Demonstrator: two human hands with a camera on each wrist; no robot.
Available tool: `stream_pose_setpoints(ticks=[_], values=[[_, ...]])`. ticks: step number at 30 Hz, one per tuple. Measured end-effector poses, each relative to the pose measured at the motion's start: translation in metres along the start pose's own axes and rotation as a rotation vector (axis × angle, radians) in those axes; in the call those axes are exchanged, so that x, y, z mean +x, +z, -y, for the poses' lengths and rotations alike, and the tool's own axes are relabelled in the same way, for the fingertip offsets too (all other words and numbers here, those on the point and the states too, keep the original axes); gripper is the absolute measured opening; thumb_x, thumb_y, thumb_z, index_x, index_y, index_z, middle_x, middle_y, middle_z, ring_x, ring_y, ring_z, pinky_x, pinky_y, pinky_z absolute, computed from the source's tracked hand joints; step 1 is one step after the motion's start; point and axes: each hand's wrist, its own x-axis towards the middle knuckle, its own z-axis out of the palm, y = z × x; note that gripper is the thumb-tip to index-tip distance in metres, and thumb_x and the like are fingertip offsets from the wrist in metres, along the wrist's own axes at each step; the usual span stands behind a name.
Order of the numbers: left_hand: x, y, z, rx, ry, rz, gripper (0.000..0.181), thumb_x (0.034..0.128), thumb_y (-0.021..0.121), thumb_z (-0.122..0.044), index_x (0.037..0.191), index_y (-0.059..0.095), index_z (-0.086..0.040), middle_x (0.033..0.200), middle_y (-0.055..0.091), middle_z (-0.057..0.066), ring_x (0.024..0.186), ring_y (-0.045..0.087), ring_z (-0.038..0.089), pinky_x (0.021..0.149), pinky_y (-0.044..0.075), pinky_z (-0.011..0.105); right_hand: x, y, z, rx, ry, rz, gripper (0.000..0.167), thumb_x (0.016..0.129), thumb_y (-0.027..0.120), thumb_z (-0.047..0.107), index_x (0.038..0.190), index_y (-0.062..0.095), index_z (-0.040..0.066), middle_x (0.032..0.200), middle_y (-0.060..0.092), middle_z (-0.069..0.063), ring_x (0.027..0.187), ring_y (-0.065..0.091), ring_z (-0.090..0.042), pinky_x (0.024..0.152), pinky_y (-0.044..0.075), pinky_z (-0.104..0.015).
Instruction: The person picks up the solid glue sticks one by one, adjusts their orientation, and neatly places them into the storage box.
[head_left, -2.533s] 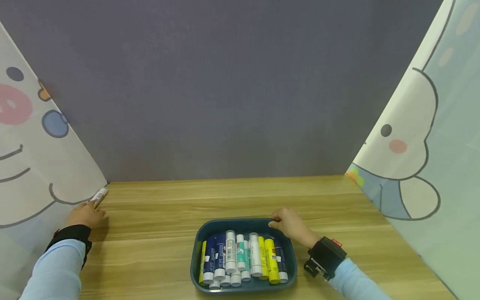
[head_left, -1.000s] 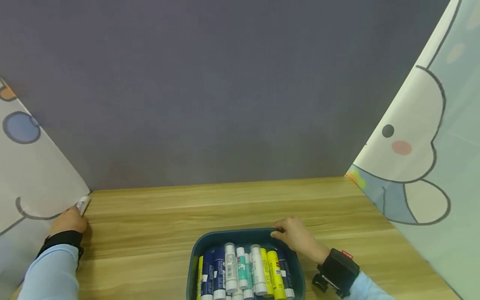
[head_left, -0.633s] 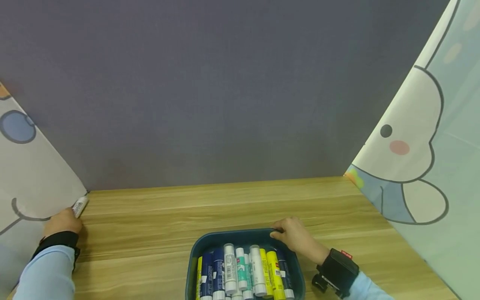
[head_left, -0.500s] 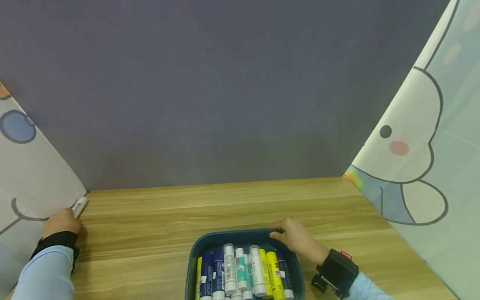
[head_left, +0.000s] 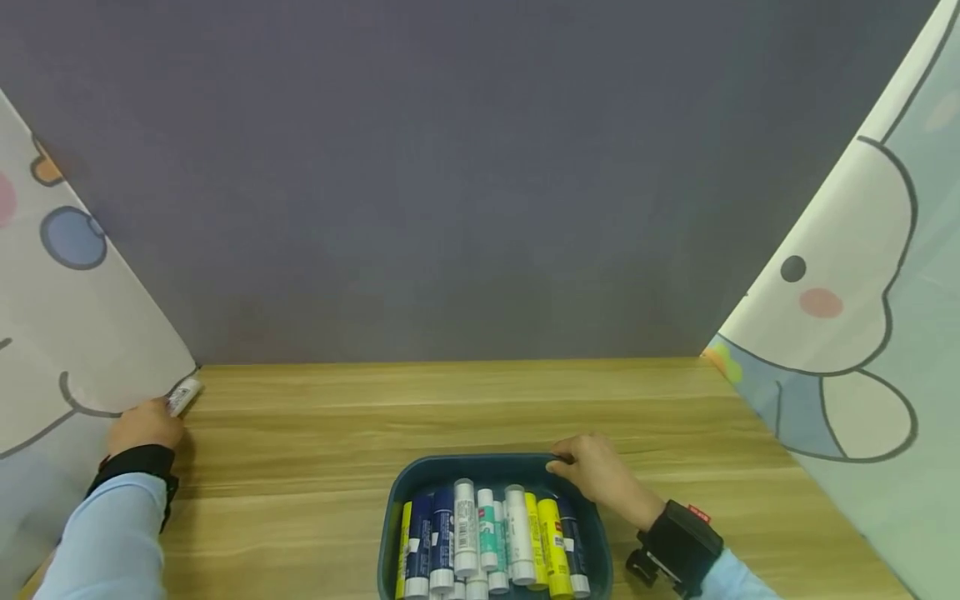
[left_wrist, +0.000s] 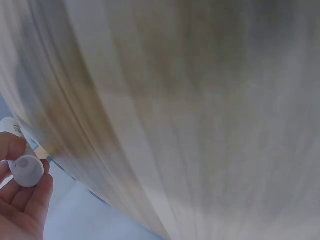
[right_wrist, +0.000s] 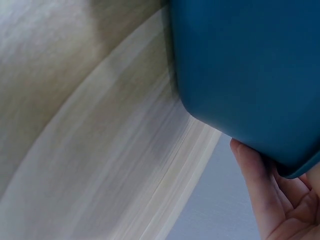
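My left hand [head_left: 146, 425] holds a white glue stick [head_left: 183, 397] by the far left corner of the table. In the left wrist view, thumb and fingers pinch the glue stick [left_wrist: 27, 170], its hollow-looking round end facing the camera. My right hand [head_left: 600, 475] grips the far right rim of a dark teal basket [head_left: 480, 461]. The right wrist view has fingers [right_wrist: 255, 175] against the outside of the basket wall [right_wrist: 250, 75], under its lip. Inside the basket lie several glue sticks: dark blue, white, green-and-white, and yellow [head_left: 555, 546].
The wood-grain table [head_left: 300, 467] ends at a dark grey upright panel [head_left: 450, 208]. White and pale blue cartoon-print sheets [head_left: 832, 317] slope up along both sides. The left hand is close to the left sheet [head_left: 90, 325].
The head view has shifted, so the basket appears slightly lower. Both hands keep their holds: left on the glue stick near the corner, right on the basket rim.
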Motion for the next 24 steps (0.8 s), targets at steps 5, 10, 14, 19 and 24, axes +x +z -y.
stream_pose_setpoints(ticks=[5, 10, 14, 19, 24], values=[[0.000, 0.000, 0.005, -0.003, 0.010, -0.009, 0.040, 0.0760, 0.049, -0.009, 0.109, 0.049, 0.015, 0.080, 0.055, 0.036, 0.063, 0.053, 0.043, 0.049, 0.040, 0.046, 0.007, 0.009, 0.002, 0.016, 0.000, 0.004, 0.005, 0.080, 0.069, 0.012, 0.078, 0.070, 0.008, 0.057, 0.044, 0.010, 0.048, 0.032, 0.001, 0.046, 0.027, -0.015], [0.003, 0.006, -0.002, -0.026, 0.039, -0.031, 0.046, 0.0798, 0.051, -0.017, 0.116, 0.049, 0.012, 0.083, 0.056, 0.036, 0.063, 0.053, 0.042, 0.049, 0.040, 0.045, 0.022, 0.009, -0.002, 0.016, -0.021, -0.001, 0.016, 0.080, 0.068, 0.011, 0.067, 0.061, 0.012, 0.056, 0.035, 0.009, 0.048, 0.031, -0.001, 0.047, 0.024, -0.015], [0.008, 0.010, -0.016, -0.050, 0.062, -0.044, 0.048, 0.0802, 0.052, -0.018, 0.119, 0.051, 0.011, 0.085, 0.058, 0.035, 0.061, 0.054, 0.039, 0.047, 0.040, 0.042, 0.029, 0.010, -0.005, 0.005, -0.005, -0.007, 0.018, 0.080, 0.068, 0.010, 0.065, 0.059, 0.013, 0.055, 0.032, 0.008, 0.048, 0.030, -0.002, 0.047, 0.023, -0.016], [0.013, 0.004, -0.036, -0.061, 0.134, -0.105, 0.045, 0.0802, 0.058, -0.018, 0.114, 0.056, 0.011, 0.086, 0.060, 0.035, 0.059, 0.054, 0.037, 0.047, 0.039, 0.040, 0.035, 0.015, -0.007, 0.021, 0.044, -0.006, 0.004, 0.081, 0.068, 0.012, 0.077, 0.069, 0.010, 0.059, 0.043, 0.008, 0.050, 0.034, -0.004, 0.047, 0.026, -0.017], [0.014, -0.007, -0.058, -0.072, 0.257, -0.201, 0.039, 0.0778, 0.063, -0.015, 0.106, 0.060, 0.012, 0.082, 0.061, 0.033, 0.054, 0.051, 0.034, 0.043, 0.038, 0.039, 0.048, 0.018, -0.008, 0.043, 0.066, -0.004, 0.008, 0.081, 0.068, 0.011, 0.087, 0.072, 0.008, 0.066, 0.053, 0.005, 0.052, 0.038, -0.007, 0.049, 0.029, -0.018]])
